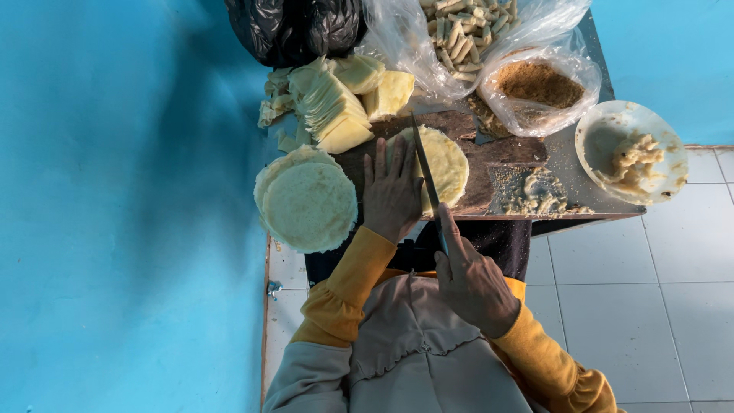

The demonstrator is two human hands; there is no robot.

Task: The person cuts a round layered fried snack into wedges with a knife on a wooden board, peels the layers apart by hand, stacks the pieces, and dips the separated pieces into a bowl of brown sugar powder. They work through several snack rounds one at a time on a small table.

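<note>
The left hand (391, 191) lies flat, fingers spread and pointing far, on the left part of a stack of round yellow wrappers (442, 164) that sits on a dark wooden board (505, 153). The right hand (472, 281) is closed round the handle of a long knife (425, 170), index finger laid along the spine. The blade runs almost straight away from the person, leaning slightly left toward its far tip, and crosses the round stack just right of the left hand's fingertips, so the blade's long axis lies close to the stack's middle line. The stack sits far of the right hand and directly under the left, which is the nearer hand to it. Whether the edge has already bitten into the sheets or only rests on top is hard to tell from above. To the left, overhanging the board's edge, lies a second pile of uncut rounds (308, 203). Far left of the board are fanned cut pieces (336, 103). On the far right stand a clear bag of rolled sticks (466, 30) and a bag of brown crumbs (539, 84), with a white bowl of pale filling (631, 149) at the right edge.
</note>
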